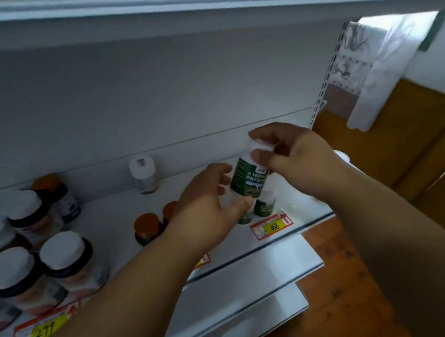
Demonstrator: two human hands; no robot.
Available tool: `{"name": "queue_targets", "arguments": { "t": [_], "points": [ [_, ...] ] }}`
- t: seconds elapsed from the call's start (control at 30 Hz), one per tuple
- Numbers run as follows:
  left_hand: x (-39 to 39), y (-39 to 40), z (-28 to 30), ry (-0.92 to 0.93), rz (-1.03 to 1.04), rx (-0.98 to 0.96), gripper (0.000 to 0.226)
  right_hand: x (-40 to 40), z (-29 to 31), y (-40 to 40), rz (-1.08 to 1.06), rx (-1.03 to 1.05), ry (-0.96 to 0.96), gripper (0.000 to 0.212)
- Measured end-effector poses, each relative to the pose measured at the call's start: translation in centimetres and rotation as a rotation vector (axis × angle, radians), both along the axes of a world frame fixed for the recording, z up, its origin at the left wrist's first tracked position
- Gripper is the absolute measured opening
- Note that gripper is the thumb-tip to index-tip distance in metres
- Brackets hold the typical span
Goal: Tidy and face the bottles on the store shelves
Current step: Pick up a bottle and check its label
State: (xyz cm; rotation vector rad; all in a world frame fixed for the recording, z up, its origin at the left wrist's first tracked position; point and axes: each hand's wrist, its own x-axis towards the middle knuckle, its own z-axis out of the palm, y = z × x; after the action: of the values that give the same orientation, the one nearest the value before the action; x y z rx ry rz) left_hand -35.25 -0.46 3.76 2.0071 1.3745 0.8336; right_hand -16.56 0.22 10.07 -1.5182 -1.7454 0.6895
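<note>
Both hands are up at the white shelf (110,214) now. The right hand (293,153) has its grip clamped on the white cap of a green bottle (249,177), thumb and fingers pinched around the top, and the bottle hangs tilted, lifted above the shelf near its right end. The left hand (207,209) comes in from below, its fingers closed around the lower part of that same bottle, thumb pressing near the base. Right beneath, two more green bottles (265,205) stand on the shelf, partly hidden by the left hand, just behind a red and yellow price tag (273,226) reading 168. To the left of them sit two small bottles with orange caps (147,227). Further back, alone against the rear wall, one little clear bottle with a white cap (143,174). Far left, a cluster of white-capped dark jars (38,260), blurred, above a tag marked 299 (43,330). Wooden floor (344,295) shows below.
</note>
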Motion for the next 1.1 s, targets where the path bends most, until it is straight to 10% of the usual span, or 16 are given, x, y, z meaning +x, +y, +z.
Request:
{"name": "queue_targets", "arguments": {
  "t": [0.27, 0.47, 1.1],
  "points": [
    [6.9, 2.5, -1.7, 0.464, -0.036, 0.255, 0.062, 8.3, -4.8, 3.4, -0.122, -0.017, -0.32, 0.042],
    [10.5, 5.3, -4.0, 0.827, 0.05, -0.039, 0.069, 9.5, -9.5, 5.5, 0.126, -0.146, -0.342, 0.046],
    [6.6, 2.7, -0.3, 0.628, 0.274, 0.15, 0.066, 4.2, -6.3, 8.1, 0.302, 0.066, -0.297, 0.034]
  ]
}}
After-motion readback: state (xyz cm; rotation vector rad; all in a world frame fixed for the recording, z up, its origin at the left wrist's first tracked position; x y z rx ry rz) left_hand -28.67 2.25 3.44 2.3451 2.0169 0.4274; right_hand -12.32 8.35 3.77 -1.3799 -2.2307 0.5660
